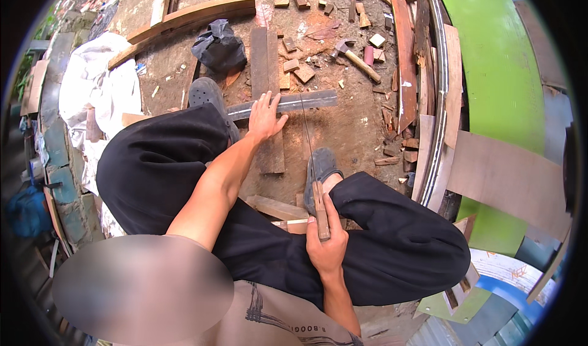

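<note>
My right hand (327, 243) is closed around the wooden handle of a handsaw (319, 204). Its thin blade, seen almost edge-on, points away from me and its far end meets a narrow grey wooden strip (315, 99). That strip has a white line along part of it and lies crosswise over a brown plank (269, 157). With fingers stretched and spread, my left hand (264, 118) rests flat on the strip, left of the blade. The strip's left end reaches my left clog (210, 98); my right clog (323, 162) is beside the saw.
Beyond the strip lie a hammer (361, 63), several small wood offcuts (304, 72) and a black plastic bag (219, 45). Long boards (404, 58) and a green panel (499, 58) line the right side. A white sack (101, 70) lies at the left.
</note>
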A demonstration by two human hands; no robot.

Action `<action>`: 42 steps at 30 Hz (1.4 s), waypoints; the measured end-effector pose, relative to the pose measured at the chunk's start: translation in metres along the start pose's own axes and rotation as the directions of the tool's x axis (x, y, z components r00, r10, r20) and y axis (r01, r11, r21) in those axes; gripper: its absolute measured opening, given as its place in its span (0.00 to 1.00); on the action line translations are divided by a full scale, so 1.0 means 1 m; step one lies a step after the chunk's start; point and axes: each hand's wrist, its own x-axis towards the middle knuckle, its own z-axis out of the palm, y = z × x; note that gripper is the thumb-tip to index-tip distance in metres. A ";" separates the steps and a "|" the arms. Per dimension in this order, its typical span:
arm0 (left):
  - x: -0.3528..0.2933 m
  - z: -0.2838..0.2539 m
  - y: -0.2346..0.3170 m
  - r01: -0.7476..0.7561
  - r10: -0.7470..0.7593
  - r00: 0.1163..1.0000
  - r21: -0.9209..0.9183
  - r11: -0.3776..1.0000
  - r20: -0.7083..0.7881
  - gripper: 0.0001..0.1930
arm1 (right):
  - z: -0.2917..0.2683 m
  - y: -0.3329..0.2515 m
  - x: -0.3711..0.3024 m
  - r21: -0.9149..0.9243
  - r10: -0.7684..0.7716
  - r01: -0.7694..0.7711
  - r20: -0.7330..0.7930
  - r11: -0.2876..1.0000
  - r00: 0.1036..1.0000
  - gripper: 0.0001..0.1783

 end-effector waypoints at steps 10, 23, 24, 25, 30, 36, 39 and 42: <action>0.022 0.009 0.000 0.202 -0.200 0.949 0.016 0.979 0.243 0.56 | 0.018 -0.008 0.046 -0.125 -0.026 0.038 0.097 0.991 0.995 0.29; 0.042 0.002 0.000 0.284 -0.296 0.785 0.110 0.953 0.544 0.70 | 0.011 -0.030 0.061 -0.136 0.062 -0.033 0.214 0.990 0.975 0.30; 0.045 -0.001 0.001 0.287 -0.305 0.767 0.123 0.950 0.564 0.69 | 0.009 -0.030 0.065 -0.127 0.051 -0.024 0.212 0.992 0.976 0.30; 0.046 -0.005 0.002 0.289 -0.313 0.749 0.136 0.947 0.584 0.69 | 0.008 -0.029 0.066 -0.118 0.040 -0.015 0.210 0.993 0.977 0.31; 0.048 -0.012 0.009 0.295 -0.337 0.708 0.173 0.940 0.620 0.69 | 0.005 -0.028 0.065 -0.131 -0.035 0.060 0.185 0.990 0.982 0.30; 0.040 -0.020 0.005 0.210 -0.243 0.817 0.123 0.970 0.523 0.60 | 0.004 -0.025 0.055 -0.152 -0.004 0.027 0.150 0.988 0.989 0.29; 0.028 -0.022 0.006 0.163 -0.185 0.914 0.091 0.982 0.362 0.47 | 0.007 -0.019 0.051 -0.161 -0.010 0.033 0.141 0.986 0.990 0.29; 0.019 -0.017 0.000 0.040 -0.061 0.973 0.097 0.994 0.221 0.39 | 0.009 -0.025 0.049 -0.163 -0.006 0.032 0.156 0.986 0.988 0.29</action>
